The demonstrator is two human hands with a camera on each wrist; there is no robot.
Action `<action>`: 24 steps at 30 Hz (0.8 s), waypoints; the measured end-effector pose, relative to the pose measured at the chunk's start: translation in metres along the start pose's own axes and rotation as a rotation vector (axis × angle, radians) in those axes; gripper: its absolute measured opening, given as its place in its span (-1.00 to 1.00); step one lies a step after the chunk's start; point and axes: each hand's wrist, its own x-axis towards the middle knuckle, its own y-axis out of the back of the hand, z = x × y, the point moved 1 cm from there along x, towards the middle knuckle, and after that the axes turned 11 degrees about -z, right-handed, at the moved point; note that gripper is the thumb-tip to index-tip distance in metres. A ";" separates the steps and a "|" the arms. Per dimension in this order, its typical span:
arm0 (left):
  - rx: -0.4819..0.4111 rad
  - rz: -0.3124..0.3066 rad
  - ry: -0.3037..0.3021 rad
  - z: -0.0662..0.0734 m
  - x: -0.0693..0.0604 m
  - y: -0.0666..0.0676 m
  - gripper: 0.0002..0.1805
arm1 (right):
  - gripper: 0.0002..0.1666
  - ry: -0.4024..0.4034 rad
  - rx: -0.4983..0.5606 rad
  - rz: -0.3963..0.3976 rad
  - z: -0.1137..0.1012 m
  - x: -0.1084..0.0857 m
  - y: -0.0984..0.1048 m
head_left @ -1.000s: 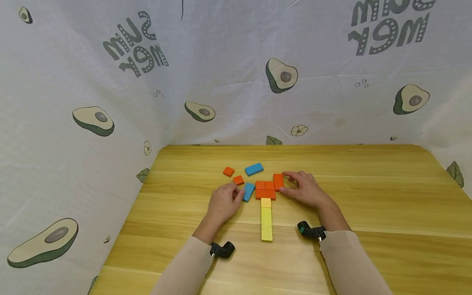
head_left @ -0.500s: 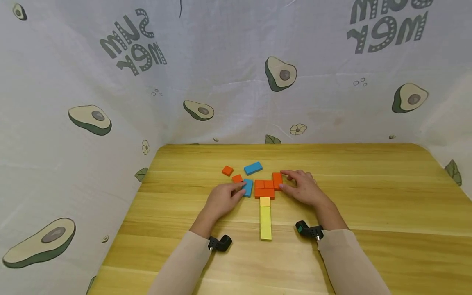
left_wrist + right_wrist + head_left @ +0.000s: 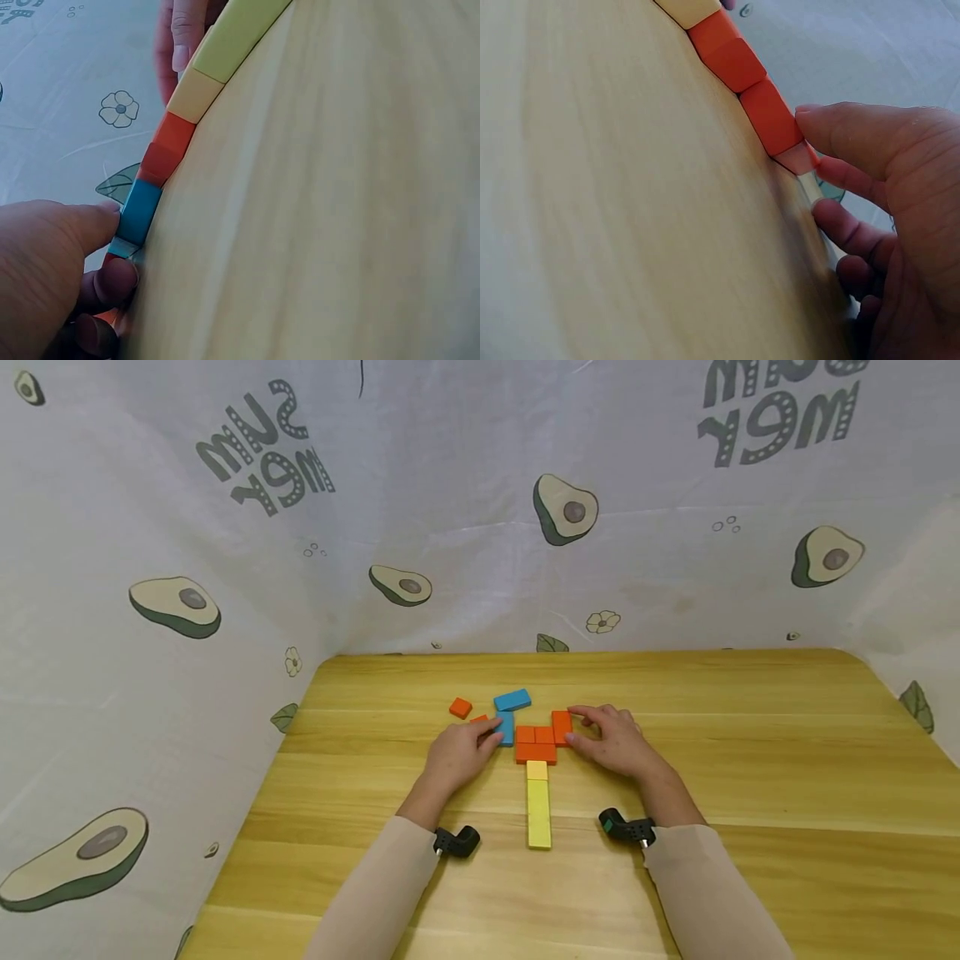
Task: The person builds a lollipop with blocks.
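My left hand pinches a blue block between thumb and fingers, lying flat on the table left of a group of orange blocks. In the left wrist view the thumb and fingers meet the end of this blue block. My right hand holds an upright-set orange block at its right side, thumb near, index finger far; the right wrist view shows the thumb on this orange block. Between them sit two small orange blocks over a long orange block. A small pale yellow block and a long yellow block run below.
Another blue block lies just beyond the held one, seemingly touching it. A loose orange square is at the far left, and a second orange square is partly hidden by my left fingers. A patterned cloth hangs behind the wooden table.
My left hand has taken hold of the tilted blue block, straightened it and pushed it away from me, towards the other blue block. My right hand has stayed at the orange block.
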 end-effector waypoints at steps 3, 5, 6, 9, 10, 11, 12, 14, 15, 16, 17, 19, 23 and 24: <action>-0.007 0.003 -0.002 0.001 0.001 0.000 -0.54 | -0.34 0.002 0.004 -0.001 0.000 0.001 -0.001; -0.016 0.007 0.003 0.001 0.002 0.000 -0.54 | -0.34 0.000 0.005 -0.002 0.000 0.001 -0.002; -0.020 0.009 0.005 0.001 0.002 0.000 -0.54 | -0.33 -0.001 0.006 -0.002 0.000 0.001 -0.002; -0.028 0.018 0.015 0.001 0.002 -0.001 -0.55 | -0.33 -0.006 0.007 0.000 -0.001 0.002 -0.002; -0.029 0.021 0.017 0.001 0.002 -0.001 -0.55 | -0.33 -0.008 0.007 0.001 -0.001 0.002 -0.002; -0.028 0.023 0.017 0.002 0.002 -0.001 -0.55 | -0.33 -0.011 0.009 0.001 -0.002 0.002 -0.002; -0.028 0.025 0.016 0.002 0.002 -0.001 -0.55 | -0.32 -0.012 0.009 0.000 -0.002 0.002 -0.002; -0.031 0.030 0.011 0.003 0.001 -0.001 -0.55 | -0.32 -0.017 0.011 -0.001 -0.002 0.002 -0.002; -0.032 0.032 0.007 0.003 0.001 -0.001 -0.55 | -0.32 -0.020 0.011 -0.003 -0.002 0.002 -0.002; -0.033 0.035 0.006 0.003 0.001 -0.001 -0.55 | -0.32 -0.022 0.010 -0.005 -0.002 0.002 -0.001; -0.032 0.037 0.004 0.003 0.001 -0.001 -0.55 | -0.32 -0.022 0.009 -0.006 -0.002 0.002 -0.001; -0.036 0.037 0.002 0.003 0.002 -0.002 -0.55 | -0.31 -0.024 0.007 -0.007 -0.002 0.001 -0.001; -0.038 0.039 0.004 0.002 0.003 -0.004 -0.55 | -0.32 -0.029 0.004 -0.004 -0.001 0.001 -0.001; -0.039 0.039 0.005 0.002 0.003 -0.004 -0.55 | -0.32 -0.032 0.005 -0.003 -0.001 0.001 -0.001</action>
